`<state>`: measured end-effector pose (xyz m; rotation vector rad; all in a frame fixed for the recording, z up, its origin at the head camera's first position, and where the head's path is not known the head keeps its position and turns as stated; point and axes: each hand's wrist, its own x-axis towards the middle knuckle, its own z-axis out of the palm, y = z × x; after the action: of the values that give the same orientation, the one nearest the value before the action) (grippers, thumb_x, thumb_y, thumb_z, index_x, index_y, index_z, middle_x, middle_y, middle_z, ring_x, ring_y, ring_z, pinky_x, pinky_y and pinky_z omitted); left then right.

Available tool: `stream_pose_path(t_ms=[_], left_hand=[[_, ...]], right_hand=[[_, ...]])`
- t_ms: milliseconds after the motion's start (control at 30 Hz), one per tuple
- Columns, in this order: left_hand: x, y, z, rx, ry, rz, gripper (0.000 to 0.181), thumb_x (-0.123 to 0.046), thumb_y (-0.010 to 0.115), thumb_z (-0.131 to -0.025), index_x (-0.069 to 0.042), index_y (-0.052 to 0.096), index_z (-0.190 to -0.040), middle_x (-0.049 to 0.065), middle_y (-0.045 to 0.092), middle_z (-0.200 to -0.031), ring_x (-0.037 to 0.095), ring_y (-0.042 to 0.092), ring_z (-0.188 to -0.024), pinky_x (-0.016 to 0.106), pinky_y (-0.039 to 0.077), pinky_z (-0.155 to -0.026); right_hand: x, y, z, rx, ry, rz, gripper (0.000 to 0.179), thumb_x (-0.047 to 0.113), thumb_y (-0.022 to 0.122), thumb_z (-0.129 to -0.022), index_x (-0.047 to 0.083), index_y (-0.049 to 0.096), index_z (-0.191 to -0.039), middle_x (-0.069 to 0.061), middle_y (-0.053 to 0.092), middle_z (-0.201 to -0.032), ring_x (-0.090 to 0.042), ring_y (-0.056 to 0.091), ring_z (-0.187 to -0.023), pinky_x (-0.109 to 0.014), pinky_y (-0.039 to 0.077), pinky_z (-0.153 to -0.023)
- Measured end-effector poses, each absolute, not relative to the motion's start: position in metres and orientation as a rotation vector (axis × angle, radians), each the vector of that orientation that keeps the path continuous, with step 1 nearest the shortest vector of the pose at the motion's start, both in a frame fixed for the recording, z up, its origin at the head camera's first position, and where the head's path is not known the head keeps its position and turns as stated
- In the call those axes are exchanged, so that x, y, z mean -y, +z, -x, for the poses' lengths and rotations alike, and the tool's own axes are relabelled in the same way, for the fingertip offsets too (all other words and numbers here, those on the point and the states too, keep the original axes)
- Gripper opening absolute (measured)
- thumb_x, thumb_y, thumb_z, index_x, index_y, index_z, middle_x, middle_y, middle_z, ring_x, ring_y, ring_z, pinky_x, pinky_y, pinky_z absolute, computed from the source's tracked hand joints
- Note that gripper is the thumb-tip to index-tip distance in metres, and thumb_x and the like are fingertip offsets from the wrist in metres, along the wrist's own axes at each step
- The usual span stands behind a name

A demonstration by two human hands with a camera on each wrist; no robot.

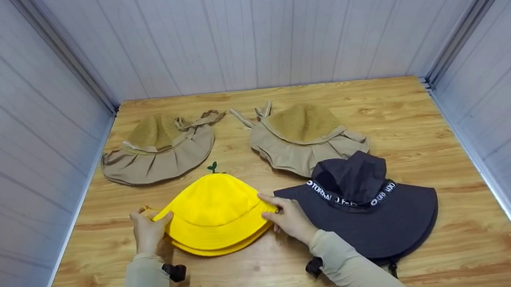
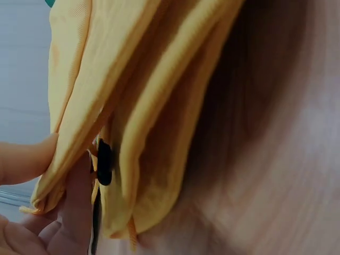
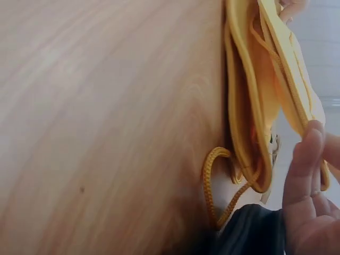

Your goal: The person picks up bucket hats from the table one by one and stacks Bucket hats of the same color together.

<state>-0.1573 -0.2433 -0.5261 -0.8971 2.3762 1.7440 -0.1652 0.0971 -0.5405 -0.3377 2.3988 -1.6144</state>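
A yellow bucket hat (image 1: 216,198) with a green sprout (image 1: 212,166) on its crown is held at both ends of its brim. My left hand (image 1: 148,229) pinches the left end between thumb and fingers. At the right end, my right hand (image 1: 292,218) grips the brim the same way. Beneath it lies a second yellow layer, a folded brim (image 1: 216,252), its edges parted from the upper one in both wrist views. A black cord toggle (image 2: 104,162) hangs by the left fingers. In the right wrist view a yellow cord (image 3: 208,186) loops onto the table.
A dark wide-brimmed hat (image 1: 373,225) lies right of the yellow one, close by my right hand. Two tan hats with pleated brims, one at back left (image 1: 160,163) and one at back right (image 1: 302,148), lie behind. Panel walls (image 1: 237,38) enclose the wooden table (image 1: 249,282).
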Motion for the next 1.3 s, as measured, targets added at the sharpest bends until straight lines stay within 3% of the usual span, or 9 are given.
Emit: stream_pose_path(t_ms=[167, 467, 567, 700, 967, 1067, 1133, 1200, 1300], left_hand=[[0.248, -0.533, 0.156, -2.358, 1.643, 0.894, 0.066, -0.011, 0.061, -0.097, 0.005, 0.022, -0.148, 0.033, 0.030, -0.152, 0.043, 0.033, -0.138, 0.051, 0.033, -0.115], [0.243, -0.533, 0.160, -2.504, 1.429, 0.766, 0.047, -0.011, 0.057, -0.099, 0.007, 0.041, -0.139, 0.031, 0.041, -0.145, 0.046, 0.037, -0.137, 0.054, 0.034, -0.114], [0.242, -0.533, 0.162, -2.564, 1.319, 0.727, 0.044, -0.014, 0.057, -0.099, 0.006, 0.047, -0.137, 0.031, 0.044, -0.145, 0.046, 0.038, -0.136, 0.055, 0.033, -0.114], [0.240, -0.534, 0.163, -2.639, 1.134, 0.740, 0.043, -0.021, 0.060, -0.098, 0.000, 0.051, -0.135, 0.026, 0.051, -0.141, 0.044, 0.048, -0.128, 0.055, 0.042, -0.103], [0.228, -0.536, 0.164, -2.910, 0.890, 0.875, 0.064, -0.018, 0.075, -0.088, 0.003, 0.036, -0.135, 0.032, 0.040, -0.125, 0.050, 0.037, -0.111, 0.058, 0.044, -0.080], [0.222, -0.533, 0.169, -2.995, 0.848, 0.819, 0.059, -0.010, 0.070, -0.089, 0.005, 0.037, -0.135, 0.036, 0.037, -0.124, 0.052, 0.034, -0.109, 0.060, 0.040, -0.084], [0.219, -0.528, 0.174, -3.005, 0.814, 0.737, 0.050, -0.005, 0.065, -0.090, 0.005, 0.040, -0.133, 0.037, 0.037, -0.125, 0.052, 0.032, -0.110, 0.060, 0.036, -0.086], [0.217, -0.520, 0.179, -2.971, 0.789, 0.641, 0.045, -0.001, 0.059, -0.092, 0.003, 0.044, -0.135, 0.036, 0.036, -0.127, 0.052, 0.030, -0.111, 0.059, 0.031, -0.088], [0.215, -0.501, 0.189, -2.879, 0.789, 0.492, 0.044, 0.001, 0.055, -0.092, 0.000, 0.049, -0.136, 0.035, 0.035, -0.132, 0.052, 0.026, -0.114, 0.059, 0.025, -0.090]], right_hand=[[-0.091, -0.543, 0.169, -2.438, -1.435, 0.375, 0.048, 0.012, 0.067, -0.094, 0.019, 0.057, -0.140, -0.016, 0.062, -0.134, -0.027, 0.059, -0.046, -0.024, 0.049, -0.043], [-0.089, -0.547, 0.175, -2.490, -1.195, 0.354, 0.049, 0.018, 0.065, -0.096, 0.021, 0.054, -0.143, -0.018, 0.061, -0.133, -0.010, 0.049, -0.040, -0.026, 0.047, -0.044], [-0.088, -0.547, 0.177, -2.537, -1.120, 0.378, 0.047, 0.020, 0.066, -0.096, 0.020, 0.056, -0.142, -0.016, 0.062, -0.134, -0.016, 0.059, -0.057, -0.030, 0.054, -0.060], [-0.087, -0.547, 0.180, -2.535, -1.079, 0.393, 0.046, 0.022, 0.067, -0.095, 0.017, 0.058, -0.140, -0.012, 0.061, -0.137, -0.017, 0.057, -0.071, -0.031, 0.050, -0.074], [-0.086, -0.546, 0.182, -2.494, -1.025, 0.385, 0.047, 0.024, 0.067, -0.095, 0.017, 0.056, -0.141, -0.010, 0.063, -0.131, -0.013, 0.044, -0.049, -0.026, 0.044, -0.056], [-0.087, -0.545, 0.182, -2.522, -0.992, 0.385, 0.047, 0.025, 0.066, -0.096, 0.017, 0.057, -0.141, -0.010, 0.061, -0.138, -0.023, 0.067, -0.085, -0.038, 0.055, -0.084], [-0.087, -0.544, 0.181, -2.549, -0.999, 0.393, 0.047, 0.026, 0.066, -0.096, 0.017, 0.057, -0.140, -0.008, 0.059, -0.140, -0.029, 0.063, -0.115, -0.045, 0.047, -0.103], [-0.088, -0.543, 0.180, -2.537, -1.088, 0.369, 0.048, 0.025, 0.068, -0.095, 0.016, 0.057, -0.140, -0.012, 0.068, -0.124, -0.030, 0.066, -0.112, -0.046, 0.052, -0.097], [-0.093, -0.539, 0.177, -2.444, -1.321, 0.294, 0.051, 0.025, 0.071, -0.092, 0.015, 0.057, -0.140, -0.010, 0.067, -0.083, -0.028, 0.068, -0.067, -0.035, 0.057, -0.059]])
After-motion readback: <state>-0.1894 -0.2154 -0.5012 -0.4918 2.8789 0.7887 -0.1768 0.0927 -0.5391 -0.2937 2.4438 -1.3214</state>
